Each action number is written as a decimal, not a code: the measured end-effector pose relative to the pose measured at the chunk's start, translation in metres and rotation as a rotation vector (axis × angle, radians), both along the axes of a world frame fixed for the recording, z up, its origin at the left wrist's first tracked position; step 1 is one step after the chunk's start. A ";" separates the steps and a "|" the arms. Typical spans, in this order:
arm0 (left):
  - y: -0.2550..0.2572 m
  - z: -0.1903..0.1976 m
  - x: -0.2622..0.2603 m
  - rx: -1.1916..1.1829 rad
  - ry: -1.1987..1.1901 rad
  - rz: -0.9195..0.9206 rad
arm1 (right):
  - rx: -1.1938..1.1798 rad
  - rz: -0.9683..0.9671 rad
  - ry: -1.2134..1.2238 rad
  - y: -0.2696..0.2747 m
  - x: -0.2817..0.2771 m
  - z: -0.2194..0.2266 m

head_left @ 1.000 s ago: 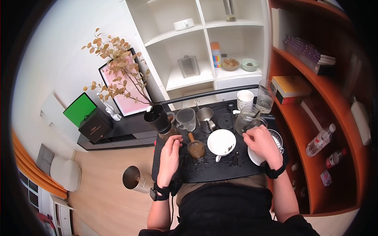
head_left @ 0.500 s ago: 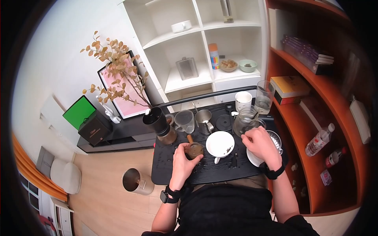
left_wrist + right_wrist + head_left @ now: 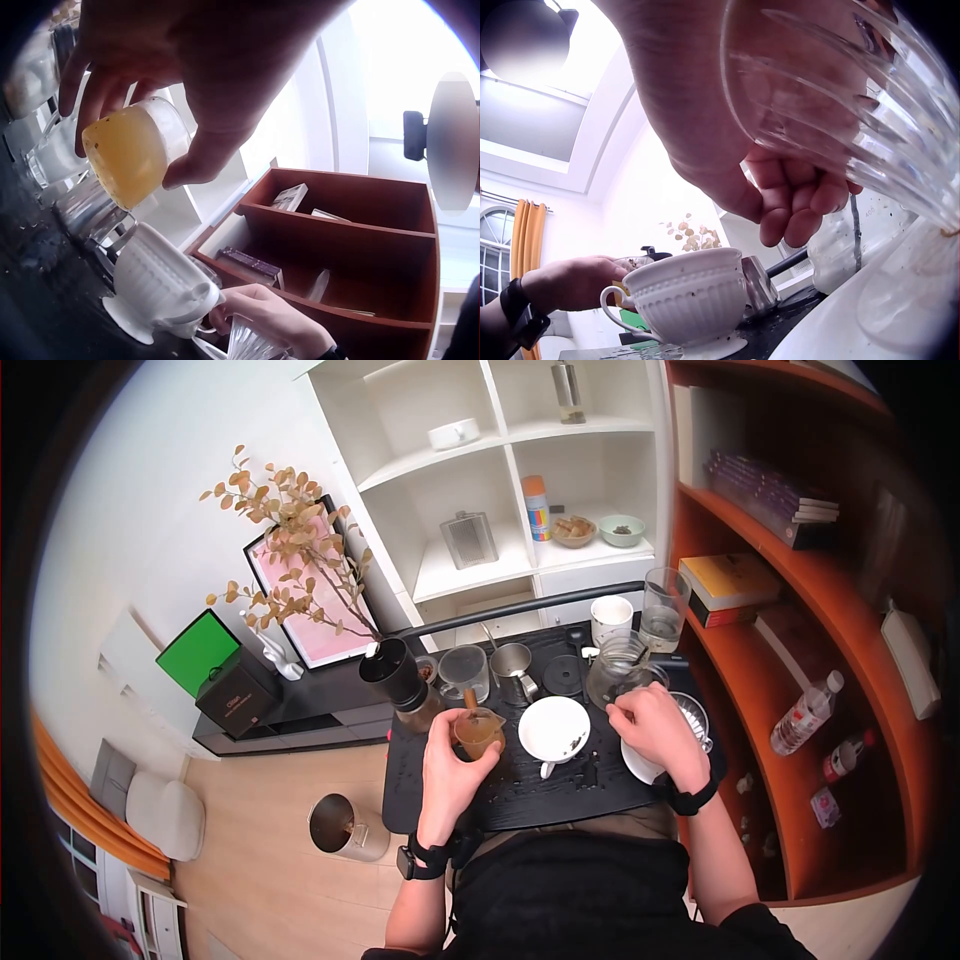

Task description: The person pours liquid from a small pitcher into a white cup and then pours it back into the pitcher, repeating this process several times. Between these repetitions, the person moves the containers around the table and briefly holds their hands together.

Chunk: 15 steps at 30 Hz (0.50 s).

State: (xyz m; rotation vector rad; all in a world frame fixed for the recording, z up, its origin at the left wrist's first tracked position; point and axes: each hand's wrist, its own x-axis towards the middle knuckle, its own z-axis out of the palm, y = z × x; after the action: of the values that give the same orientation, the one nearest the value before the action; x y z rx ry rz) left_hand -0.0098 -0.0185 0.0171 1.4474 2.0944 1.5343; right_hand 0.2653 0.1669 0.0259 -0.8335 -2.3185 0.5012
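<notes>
My left hand (image 3: 450,775) grips a small glass pitcher (image 3: 478,730) with a wooden handle. In the left wrist view, yellow-brown liquid (image 3: 127,157) fills part of it, thumb and fingers round its sides, and it hangs above the black tray (image 3: 500,800). A white footed teacup (image 3: 555,745), dark leaf bits inside, stands between my hands. My right hand (image 3: 665,730), fingers curled, is beside a clear glass jug (image 3: 612,675). A thin dark stick (image 3: 856,232) shows just past its fingers. I cannot tell whether the fingers pinch anything.
Left on the tray stands a black-topped grinder (image 3: 392,675). Behind are a glass mug (image 3: 463,672), a metal cup (image 3: 511,660), a white mug (image 3: 611,622) and a tall glass (image 3: 662,615). A ribbed glass (image 3: 692,718) sits near my right wrist. Shelves (image 3: 740,670) border the right side.
My left hand has come from beside the grinder to the small glass pitcher, taken hold of it and raised it slightly to the left. The right hand stays by the jug.
</notes>
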 end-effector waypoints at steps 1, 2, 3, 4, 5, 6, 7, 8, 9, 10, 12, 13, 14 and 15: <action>0.001 0.004 0.000 0.013 0.013 -0.016 | 0.003 -0.003 0.002 0.000 0.000 0.000; 0.002 0.008 0.001 0.016 0.013 -0.014 | 0.006 0.000 0.001 0.000 0.000 0.000; 0.003 0.012 0.003 0.025 0.050 -0.019 | 0.008 -0.001 -0.005 0.000 0.000 0.001; 0.005 0.016 0.005 0.033 0.087 -0.024 | 0.011 -0.002 -0.012 0.000 0.000 0.001; 0.007 0.019 0.007 0.035 0.083 -0.020 | 0.013 0.002 -0.016 0.000 0.000 0.001; 0.010 0.022 0.009 0.039 0.102 -0.041 | 0.019 0.006 -0.009 0.001 0.000 0.000; 0.011 0.024 0.011 0.043 0.120 -0.063 | 0.026 0.010 -0.003 0.001 0.001 -0.001; 0.012 0.025 0.013 0.049 0.113 -0.060 | 0.031 0.012 -0.011 0.002 0.001 -0.001; 0.013 0.027 0.015 0.047 0.132 -0.082 | 0.030 0.016 -0.010 0.001 0.001 -0.001; 0.016 0.028 0.017 0.051 0.152 -0.104 | 0.034 0.019 -0.007 0.002 0.001 -0.001; 0.019 0.028 0.018 0.055 0.160 -0.110 | 0.050 0.021 0.016 0.003 0.001 -0.004; 0.021 0.026 0.020 0.043 0.172 -0.116 | 0.050 0.016 0.007 0.004 0.001 -0.004; 0.022 0.026 0.021 0.059 0.166 -0.116 | 0.047 0.015 -0.002 0.004 0.001 -0.004; 0.024 0.025 0.022 0.064 0.175 -0.120 | 0.047 0.019 0.006 0.004 0.001 -0.005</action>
State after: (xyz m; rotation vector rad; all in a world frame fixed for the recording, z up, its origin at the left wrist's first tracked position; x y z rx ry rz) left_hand 0.0121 0.0051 0.0419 1.7551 2.0235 1.4915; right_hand 0.2665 0.1706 0.0212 -0.7876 -2.3257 0.4546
